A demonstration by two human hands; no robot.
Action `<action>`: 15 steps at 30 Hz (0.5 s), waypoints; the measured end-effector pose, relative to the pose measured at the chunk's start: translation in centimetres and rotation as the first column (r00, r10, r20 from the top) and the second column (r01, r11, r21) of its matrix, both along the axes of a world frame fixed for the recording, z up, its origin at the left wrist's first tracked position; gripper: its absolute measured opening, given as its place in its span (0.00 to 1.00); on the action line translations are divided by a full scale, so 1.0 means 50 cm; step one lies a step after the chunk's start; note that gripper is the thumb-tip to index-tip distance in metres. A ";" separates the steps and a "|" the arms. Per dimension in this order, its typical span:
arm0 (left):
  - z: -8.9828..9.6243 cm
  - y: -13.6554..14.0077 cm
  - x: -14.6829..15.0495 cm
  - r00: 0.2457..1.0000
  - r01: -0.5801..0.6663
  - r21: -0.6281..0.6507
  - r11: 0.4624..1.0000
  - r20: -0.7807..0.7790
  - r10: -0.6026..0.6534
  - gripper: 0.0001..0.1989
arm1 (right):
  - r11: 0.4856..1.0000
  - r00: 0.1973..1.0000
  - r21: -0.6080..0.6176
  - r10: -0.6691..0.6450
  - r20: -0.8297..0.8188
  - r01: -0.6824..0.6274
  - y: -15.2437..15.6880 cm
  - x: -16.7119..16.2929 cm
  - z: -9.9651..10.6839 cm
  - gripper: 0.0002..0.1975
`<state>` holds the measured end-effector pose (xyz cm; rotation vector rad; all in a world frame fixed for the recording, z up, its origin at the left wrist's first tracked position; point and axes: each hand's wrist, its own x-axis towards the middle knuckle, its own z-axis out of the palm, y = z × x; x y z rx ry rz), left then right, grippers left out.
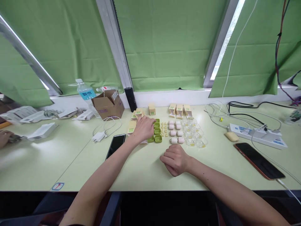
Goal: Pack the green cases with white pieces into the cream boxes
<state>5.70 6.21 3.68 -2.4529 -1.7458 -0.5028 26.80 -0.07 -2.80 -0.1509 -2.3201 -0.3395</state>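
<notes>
The left hand [144, 127] stretches over the small olive-green square plastic cups [158, 139], its fingers extended; whether they grip or only touch a cup cannot be told. The right hand [175, 160] is curled into a loose fist on the pale yellow-green counter [141, 172], nearest to the rows of small pinkish-white rounded pieces [173, 133] at its twelve o'clock. From this fist, the olive-green cups lie toward eleven o'clock, with tiny yellow pieces [166, 135] between them and the pinkish-white rows. Clear plastic cups [202, 142] stand in rows toward one o'clock.

Farther out at twelve o'clock, three cream cardboard cartons [179, 110] stand side by side. Another cream carton [151, 109] stands just past the left hand, at its one o'clock.

From the left hand, a black smartphone [115, 146] lies at eight o'clock, a white charger [98, 136] at nine, an open brown cardboard box [109, 108] at ten and a black cylinder [130, 99] at eleven. From the right hand, a beige rounded object [231, 136] and a white power strip [242, 130] sit around two o'clock, and an orange-edged smartphone [260, 160] at three.

Another person's hand [5, 138] shows at the far nine o'clock edge.
</notes>
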 end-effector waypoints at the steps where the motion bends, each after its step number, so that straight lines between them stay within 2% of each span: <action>1: -0.006 -0.022 -0.005 1.000 0.006 -0.013 1.000 0.018 -0.006 0.18 | 1.000 1.000 -0.005 -0.004 -0.003 0.004 0.001 -0.001 -0.002 0.07; 5: -0.042 -0.072 -0.007 1.000 0.001 -0.058 0.998 -0.009 -0.002 0.13 | 0.999 1.000 -0.024 -0.026 0.009 0.026 0.006 -0.004 -0.013 0.07; 8: -0.075 -0.079 0.005 0.999 -0.034 -0.041 0.999 -0.037 0.032 0.15 | 0.998 0.999 -0.046 -0.030 0.036 0.031 0.008 -0.001 -0.015 0.08; 11: -0.103 -0.080 0.016 1.000 -0.015 -0.015 1.000 -0.005 0.015 0.17 | 0.997 0.999 -0.080 -0.012 0.033 0.015 0.007 0.003 -0.012 0.08; 15: -0.126 -0.085 0.022 1.000 -0.004 0.016 1.000 0.026 0.003 0.19 | 0.992 1.000 -0.125 0.003 0.016 -0.001 0.009 0.007 -0.013 0.08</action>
